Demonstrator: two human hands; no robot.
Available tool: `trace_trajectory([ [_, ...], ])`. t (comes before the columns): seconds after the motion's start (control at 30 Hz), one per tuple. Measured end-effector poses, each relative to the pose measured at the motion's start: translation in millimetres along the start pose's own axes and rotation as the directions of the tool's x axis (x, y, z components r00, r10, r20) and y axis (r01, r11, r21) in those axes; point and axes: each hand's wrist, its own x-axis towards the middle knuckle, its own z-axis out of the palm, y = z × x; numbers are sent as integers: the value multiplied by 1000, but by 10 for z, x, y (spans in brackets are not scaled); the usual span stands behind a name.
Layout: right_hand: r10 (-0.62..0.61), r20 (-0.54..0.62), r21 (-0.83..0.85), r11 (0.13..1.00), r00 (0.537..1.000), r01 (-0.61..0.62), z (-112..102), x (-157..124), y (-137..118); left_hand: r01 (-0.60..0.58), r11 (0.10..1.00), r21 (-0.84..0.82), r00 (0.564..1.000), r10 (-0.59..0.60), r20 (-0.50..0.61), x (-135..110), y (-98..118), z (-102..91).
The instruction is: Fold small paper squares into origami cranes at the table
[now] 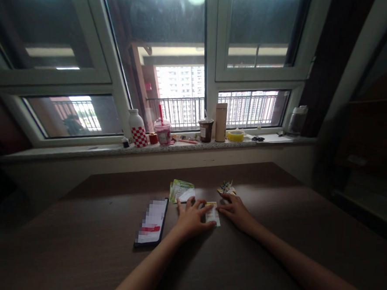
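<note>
A small white printed card (213,215) with a yellow top edge lies on the brown table. Spread over its left side, my left hand (192,218) is open, with its thumb and a fingertip on the card. My right hand (238,212) is also open, its fingers stretched out; one fingertip is at the card's upper right edge, and another reaches a small heap of paper scraps (227,188). Several green and white packets or cards (181,190) lie stacked just beyond my left fingers. What the print on the card says is too small to read.
Left of my left hand lies a phone (152,221) with its screen lit. Behind the table (107,271), a windowsill (114,149) holds a checkered bottle (137,128), two drink cups, a tan flask (220,122), yellow tape (235,135) and a clear jar (297,120).
</note>
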Motion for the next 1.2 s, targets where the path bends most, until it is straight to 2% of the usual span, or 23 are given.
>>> trace_trajectory([
  [0.7, -25, -75, -238, 971, 997, 6, 97, 53, 21, -16, 1000, -2, 1000, 16, -13, 14, -25, 18],
  [1.0, -88, -111, -226, 972, 990, 61, 106, 50, 24, -20, 999, 34, 999, 21, -29, 20, -29, 51],
  [1.2, -47, -114, -221, 975, 992, 20, 92, 74, -50, -22, 999, 29, 999, 23, -38, 22, -37, 62],
])
